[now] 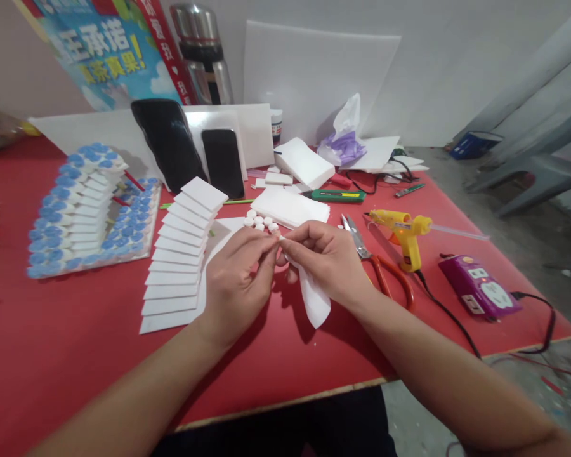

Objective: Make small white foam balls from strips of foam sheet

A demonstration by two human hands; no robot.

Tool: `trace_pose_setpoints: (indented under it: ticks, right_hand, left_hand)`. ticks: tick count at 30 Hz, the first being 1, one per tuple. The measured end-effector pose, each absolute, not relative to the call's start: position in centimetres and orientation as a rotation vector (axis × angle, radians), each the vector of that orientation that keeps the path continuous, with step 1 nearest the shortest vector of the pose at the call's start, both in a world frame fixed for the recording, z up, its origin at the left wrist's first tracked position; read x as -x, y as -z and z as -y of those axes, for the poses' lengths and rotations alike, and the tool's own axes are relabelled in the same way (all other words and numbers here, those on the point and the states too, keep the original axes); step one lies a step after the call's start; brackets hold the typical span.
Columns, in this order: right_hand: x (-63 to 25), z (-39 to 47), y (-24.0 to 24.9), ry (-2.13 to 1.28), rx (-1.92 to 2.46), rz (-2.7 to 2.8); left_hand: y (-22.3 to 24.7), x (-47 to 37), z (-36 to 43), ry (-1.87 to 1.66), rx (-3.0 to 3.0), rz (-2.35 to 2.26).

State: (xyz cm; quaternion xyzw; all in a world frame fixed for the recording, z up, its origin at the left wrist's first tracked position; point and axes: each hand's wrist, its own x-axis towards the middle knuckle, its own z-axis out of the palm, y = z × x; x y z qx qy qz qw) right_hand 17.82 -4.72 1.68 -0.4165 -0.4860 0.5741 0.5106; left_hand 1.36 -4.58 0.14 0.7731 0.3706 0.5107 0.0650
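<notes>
My left hand (240, 276) and my right hand (326, 257) meet fingertip to fingertip above the red table. Both are closed in a pinch on one end of a soft white tissue paper strip (315, 301). Its loose end hangs down below my right hand. The pinched part is mostly hidden by my fingers. Just behind my fingertips lie several small white rolls (261, 222). Left of my left hand stands a curved staircase of white foam board (174, 270) on a white base.
Orange-handled scissors (390, 279), a yellow glue gun (402, 231) and a purple power strip (480, 289) lie right. Behind are a green utility knife (337, 195), white board pieces (290, 208) and two phones (223, 162). A blue-and-white stair model (90, 209) sits left.
</notes>
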Motion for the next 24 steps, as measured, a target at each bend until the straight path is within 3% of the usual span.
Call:
trace_pose_setpoints:
  ticks: [11, 24]
  right_hand:
    - [-18.2, 4.4, -1.6, -1.392, 0.987, 1.161]
    - [-18.7, 4.3, -1.8, -1.322, 0.953, 1.34]
  left_hand:
    - [0.4, -1.2, 4.4, -1.511, -2.488, -1.04]
    - [-0.8, -0.7, 3.2, -1.216, -1.697, -0.991]
